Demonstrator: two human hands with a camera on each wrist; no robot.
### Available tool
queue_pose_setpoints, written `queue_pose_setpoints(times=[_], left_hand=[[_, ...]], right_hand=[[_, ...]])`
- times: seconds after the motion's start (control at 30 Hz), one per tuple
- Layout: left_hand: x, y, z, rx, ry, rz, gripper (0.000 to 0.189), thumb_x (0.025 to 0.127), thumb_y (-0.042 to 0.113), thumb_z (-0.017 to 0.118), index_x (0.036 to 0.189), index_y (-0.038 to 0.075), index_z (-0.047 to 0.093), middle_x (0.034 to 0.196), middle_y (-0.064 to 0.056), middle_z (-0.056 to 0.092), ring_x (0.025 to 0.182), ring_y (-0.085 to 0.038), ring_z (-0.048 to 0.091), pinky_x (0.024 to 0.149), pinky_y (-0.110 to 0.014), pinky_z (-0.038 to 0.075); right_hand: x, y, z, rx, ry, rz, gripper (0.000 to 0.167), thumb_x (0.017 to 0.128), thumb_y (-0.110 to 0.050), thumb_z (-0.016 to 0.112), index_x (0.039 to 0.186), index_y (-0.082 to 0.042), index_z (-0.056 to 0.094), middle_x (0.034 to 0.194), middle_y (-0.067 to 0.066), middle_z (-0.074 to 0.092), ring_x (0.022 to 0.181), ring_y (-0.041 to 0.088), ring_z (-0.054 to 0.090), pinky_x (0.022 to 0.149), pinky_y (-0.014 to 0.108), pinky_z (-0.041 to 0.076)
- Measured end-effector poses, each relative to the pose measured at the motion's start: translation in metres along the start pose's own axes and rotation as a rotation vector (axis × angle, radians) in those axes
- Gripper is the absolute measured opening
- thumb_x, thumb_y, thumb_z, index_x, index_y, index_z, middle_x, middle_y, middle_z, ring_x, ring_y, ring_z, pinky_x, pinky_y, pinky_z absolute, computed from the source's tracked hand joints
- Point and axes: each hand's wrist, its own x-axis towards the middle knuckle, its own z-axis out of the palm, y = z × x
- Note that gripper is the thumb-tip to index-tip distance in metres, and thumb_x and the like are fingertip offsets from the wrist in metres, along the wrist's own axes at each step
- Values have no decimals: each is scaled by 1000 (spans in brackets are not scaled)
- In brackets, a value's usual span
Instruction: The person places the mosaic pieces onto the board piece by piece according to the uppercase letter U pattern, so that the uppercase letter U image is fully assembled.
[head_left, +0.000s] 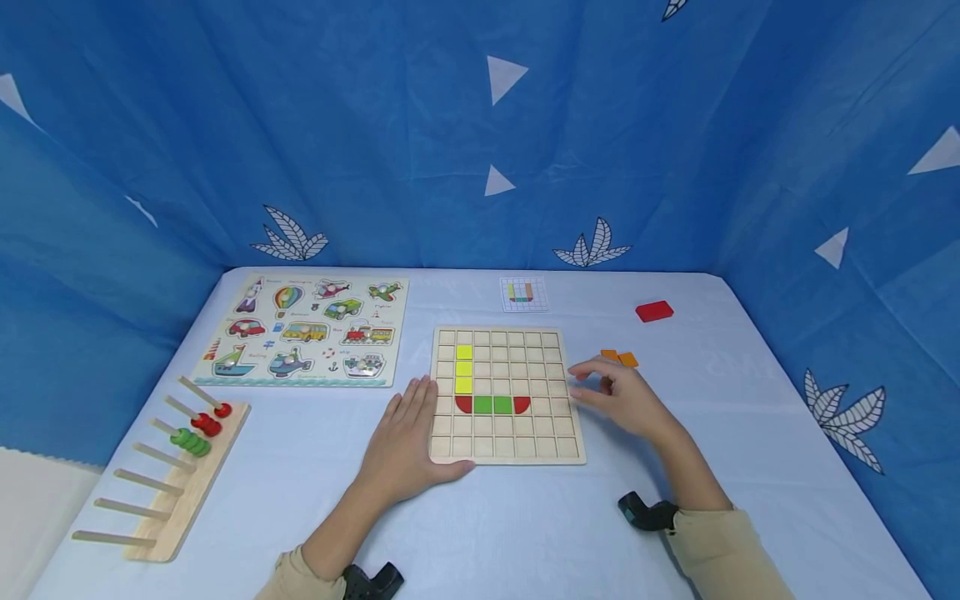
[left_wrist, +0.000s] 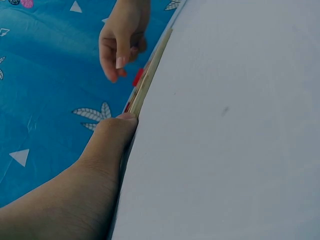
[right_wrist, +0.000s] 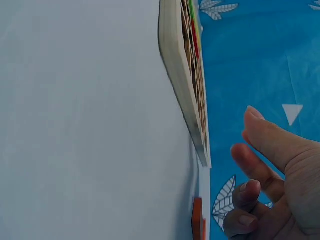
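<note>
A wooden grid board (head_left: 502, 450) lies in the middle of the table. On it, three yellow squares (head_left: 464, 368) stand in a column, above a row of two green squares (head_left: 492, 405) with a rounded red piece (head_left: 522, 405) at each end. My left hand (head_left: 405, 442) rests along the board's left side, fingers straight and thumb at the front edge. The right hand (head_left: 618, 396) hovers by the right edge with thumb and forefinger apart, nothing between them; the right wrist view shows this gap too. Orange tiles (head_left: 628, 359) lie just beyond it, partly covered by the hand.
A small pattern card (head_left: 524, 295) lies behind the board, and a red piece (head_left: 654, 312) at the back right. On the left are a vehicle picture puzzle (head_left: 337, 379) and a wooden peg rack (head_left: 180, 500) with red and green beads. Blue curtains (head_left: 420, 125) surround the table.
</note>
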Motion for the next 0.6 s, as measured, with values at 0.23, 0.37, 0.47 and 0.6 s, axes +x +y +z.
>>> queue_pose_setpoints(times=[0.23, 0.37, 0.47, 0.6], left_hand=[[0, 0, 0, 8, -2, 3, 128, 69, 86, 58, 159, 4, 17, 167, -10, 17, 156, -26, 13, 126, -47, 18], [-1, 0, -1, 5, 1, 5, 128, 69, 86, 59, 158, 4, 18, 167, -11, 18, 156, -26, 13, 126, -47, 18], [-1, 0, -1, 4, 1, 5, 128, 69, 85, 59, 158, 4, 18, 167, -11, 18, 156, -26, 13, 126, -47, 18], [-1, 0, -1, 4, 0, 5, 128, 69, 86, 59, 158, 4, 17, 167, -11, 17, 156, -26, 13, 126, -47, 18]], right_hand=[[-5, 11, -11, -27, 35, 41, 36, 87, -21, 77, 122, -16, 69, 115, 4, 65, 76, 22, 52, 53, 22, 46], [-7, 15, -16, -32, 52, 42, 35, 87, -19, 77, 121, -15, 70, 112, 5, 63, 75, 23, 52, 52, 22, 47], [-8, 19, -19, -43, 60, 52, 33, 87, -20, 77, 120, -15, 70, 112, 5, 63, 78, 24, 52, 53, 22, 48], [-7, 23, -21, -62, 70, 62, 32, 88, -20, 76, 119, -15, 70, 115, 5, 64, 83, 23, 52, 57, 22, 49]])
